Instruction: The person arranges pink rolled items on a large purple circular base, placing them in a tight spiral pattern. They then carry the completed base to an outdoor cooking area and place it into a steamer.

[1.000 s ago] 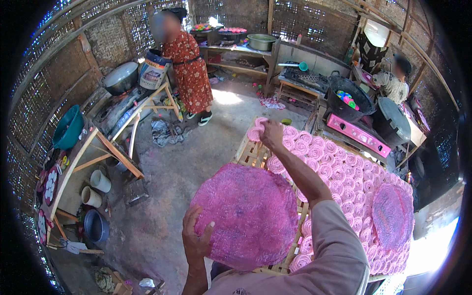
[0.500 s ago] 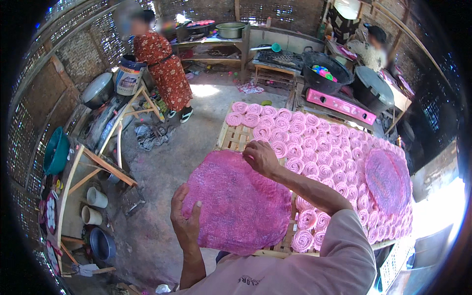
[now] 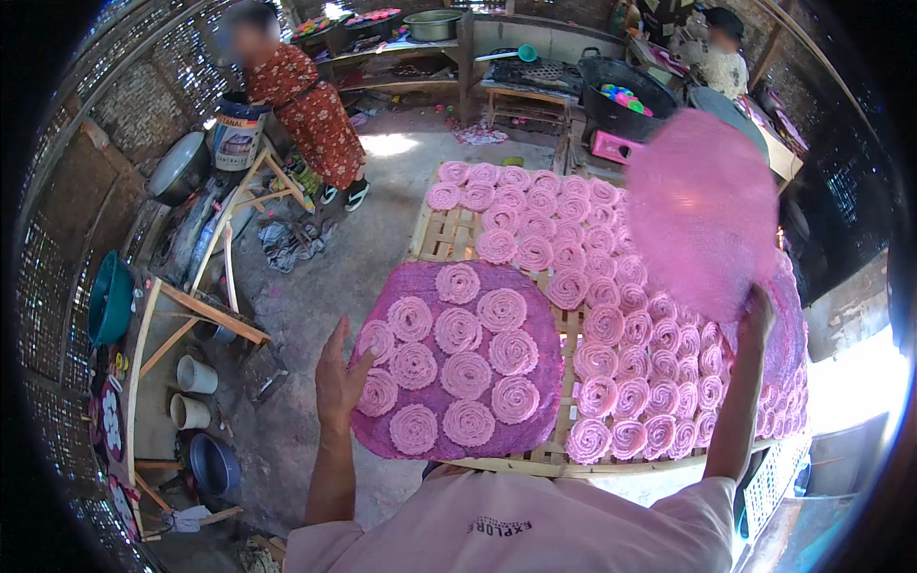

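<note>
A purple round mat (image 3: 435, 336) bearing several pink coiled crackers (image 3: 459, 330) lies in front of me, overlapping the left edge of a slatted bamboo rack (image 3: 451, 234). At its left rim is my left hand (image 3: 336, 377), open, with the fingers stretched out and the thumb at the edge by a cracker. My right hand (image 3: 757, 315) is closed on the lower edge of a second mat (image 3: 702, 215), pink and smeared by motion, held up over the rack's right side. Rows of crackers cover much of the rack. Another purple mat (image 3: 788, 329) lies on the right, partly hidden by my right arm.
A person in a red flowered dress (image 3: 304, 105) stands at the far left beside a bucket (image 3: 237, 136); another person (image 3: 721, 62) is at the far right. A black basin (image 3: 626, 95) with colourful items stands behind the rack. Wooden trestles (image 3: 215, 315) and pots stand left.
My right hand has swung from the front mat to the right, carrying a mat up and away. Crackers now show on the mat in front. The left hand stays at the left rim.
</note>
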`<state>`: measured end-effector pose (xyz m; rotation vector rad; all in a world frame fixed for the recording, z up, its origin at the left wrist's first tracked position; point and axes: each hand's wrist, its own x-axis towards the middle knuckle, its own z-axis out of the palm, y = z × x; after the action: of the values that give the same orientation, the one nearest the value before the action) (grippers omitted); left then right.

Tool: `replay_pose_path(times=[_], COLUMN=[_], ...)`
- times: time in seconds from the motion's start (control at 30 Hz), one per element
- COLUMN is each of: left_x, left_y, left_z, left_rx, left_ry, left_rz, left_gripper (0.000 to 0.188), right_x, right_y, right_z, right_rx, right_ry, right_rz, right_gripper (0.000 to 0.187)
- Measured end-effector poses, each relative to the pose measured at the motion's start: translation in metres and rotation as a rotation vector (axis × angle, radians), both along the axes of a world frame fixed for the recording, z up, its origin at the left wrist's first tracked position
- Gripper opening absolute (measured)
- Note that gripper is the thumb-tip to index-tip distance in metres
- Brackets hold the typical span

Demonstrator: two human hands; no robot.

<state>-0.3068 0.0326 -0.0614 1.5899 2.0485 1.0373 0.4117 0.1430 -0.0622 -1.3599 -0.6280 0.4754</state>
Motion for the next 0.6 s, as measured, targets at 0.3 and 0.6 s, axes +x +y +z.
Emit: replay_pose_path(times=[0.3, 0.6], left_x=[0.060, 0.089], left_y=[0.084, 0.150], left_z=[0.006, -0.028], left_rx=[0.191, 0.090], left_ry=[0.451, 0.457], left_rz=[-0.431, -0.484], left_gripper=[0.053, 0.037], right_x=[0.162, -0.245], right_y=[-0.091, -0.044], right_z=[-0.066, 0.022], right_rx=[-0.129, -0.191], right_ry=[-0.101, -0.828], right_rz=[-0.701, 0.761], right_gripper=[0.057, 0.048])
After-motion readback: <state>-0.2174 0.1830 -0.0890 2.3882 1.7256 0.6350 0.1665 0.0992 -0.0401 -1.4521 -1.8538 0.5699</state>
